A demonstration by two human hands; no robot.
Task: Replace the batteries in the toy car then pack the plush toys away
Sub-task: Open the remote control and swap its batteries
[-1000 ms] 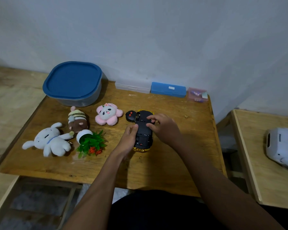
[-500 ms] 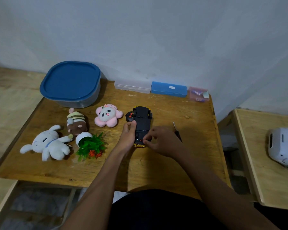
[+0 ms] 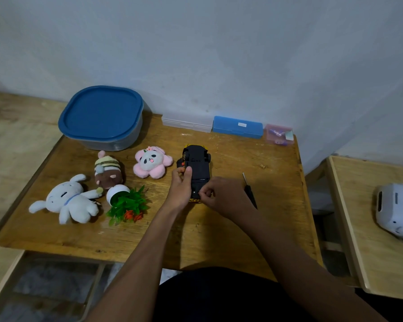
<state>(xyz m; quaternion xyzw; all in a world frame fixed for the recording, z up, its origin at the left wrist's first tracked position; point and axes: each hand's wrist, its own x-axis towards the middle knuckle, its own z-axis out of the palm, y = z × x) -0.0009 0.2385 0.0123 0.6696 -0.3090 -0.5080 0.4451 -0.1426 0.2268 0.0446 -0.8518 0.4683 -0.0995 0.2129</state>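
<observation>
The toy car [image 3: 197, 167] lies upside down near the middle of the wooden table [image 3: 242, 240], its black underside facing up and a yellow edge of the body showing at the near and far ends. Its long axis runs away from the person toward the wall, leaning slightly left at the far end. Which end is the front cannot be told.

The left hand [image 3: 180, 188] grips the car's left side, fingers curled round the edge and the thumb lying on the underside. The right hand [image 3: 220, 197] is at the car's near end, its fingers curled and its fingertips pinched together against the underside there. What they pinch is too small to see.

A screwdriver [image 3: 250, 194] lies on the table just right of the right hand, untouched, pointing toward the wall.

Left of the car lie three plush toys: a pink flower panda [image 3: 152, 162] nearest, a brown striped one [image 3: 107, 170] beyond it, and a white rabbit [image 3: 68, 202] by the table's left edge. A small potted plant [image 3: 125, 201] lies tipped over between the rabbit and the left arm. A tub with a blue lid [image 3: 101, 117] stands at the far left corner, lid on.
</observation>
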